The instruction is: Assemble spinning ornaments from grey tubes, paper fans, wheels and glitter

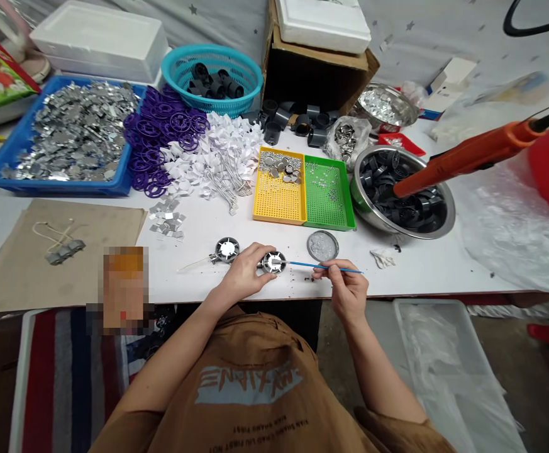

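Observation:
My left hand point(246, 274) grips a small round dark part with a white-and-black spoked face point(274, 262) between thumb and fingers on the white table. In my right hand point(348, 290) is a thin blue stick, like a fine paintbrush point(305, 265), held like a pen. Its tip reaches the face of the round part. A second round part point(227, 250) lies just left of my left hand, with a pale cord trailing from it. Above my right hand stands a shallow round dish point(322, 245) holding a clear, glistening substance.
Yellow point(278, 204) and green trays point(344, 214) with tiny metal pieces stand behind my hands. At right, a steel bowl point(446, 220) holds dark rings beneath an orange tool point(467, 157). Purple rings point(163, 135), white pieces point(199, 154) and a blue tray of metal plates point(57, 184) lie left.

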{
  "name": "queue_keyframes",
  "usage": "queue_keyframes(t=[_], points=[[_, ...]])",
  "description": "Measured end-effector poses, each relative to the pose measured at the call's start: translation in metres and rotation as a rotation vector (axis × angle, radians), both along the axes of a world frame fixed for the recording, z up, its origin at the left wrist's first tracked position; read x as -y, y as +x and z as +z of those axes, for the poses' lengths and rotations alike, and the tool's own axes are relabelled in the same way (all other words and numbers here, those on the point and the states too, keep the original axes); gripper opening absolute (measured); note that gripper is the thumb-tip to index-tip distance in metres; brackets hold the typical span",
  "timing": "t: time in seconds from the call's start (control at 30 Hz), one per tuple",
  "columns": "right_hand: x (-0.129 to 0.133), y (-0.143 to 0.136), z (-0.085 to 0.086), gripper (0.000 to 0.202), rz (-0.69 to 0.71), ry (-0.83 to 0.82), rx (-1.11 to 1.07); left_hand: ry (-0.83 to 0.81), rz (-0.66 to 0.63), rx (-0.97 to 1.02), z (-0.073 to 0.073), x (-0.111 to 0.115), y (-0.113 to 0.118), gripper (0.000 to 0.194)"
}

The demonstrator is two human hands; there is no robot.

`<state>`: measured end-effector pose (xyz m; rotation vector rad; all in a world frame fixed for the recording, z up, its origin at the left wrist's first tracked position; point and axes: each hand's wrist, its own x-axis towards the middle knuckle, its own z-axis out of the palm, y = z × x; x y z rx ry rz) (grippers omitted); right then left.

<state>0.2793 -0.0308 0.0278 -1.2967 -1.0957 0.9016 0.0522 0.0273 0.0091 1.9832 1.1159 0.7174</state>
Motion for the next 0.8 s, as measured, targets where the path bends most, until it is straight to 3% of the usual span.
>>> queue_keyframes(t=[0.33,0.8], points=[[-0.006,0.001,0.002,0.019,-0.005,-0.057,0.043,-0.053,-0.005,0.007,0.003,-0.001,-0.001,0.049],[0.009,-0.005,0.010,0.015,-0.139,-0.040,0.243,-0.051,-0.018,0.008,0.005,-0.001,-0.002,0.048]])
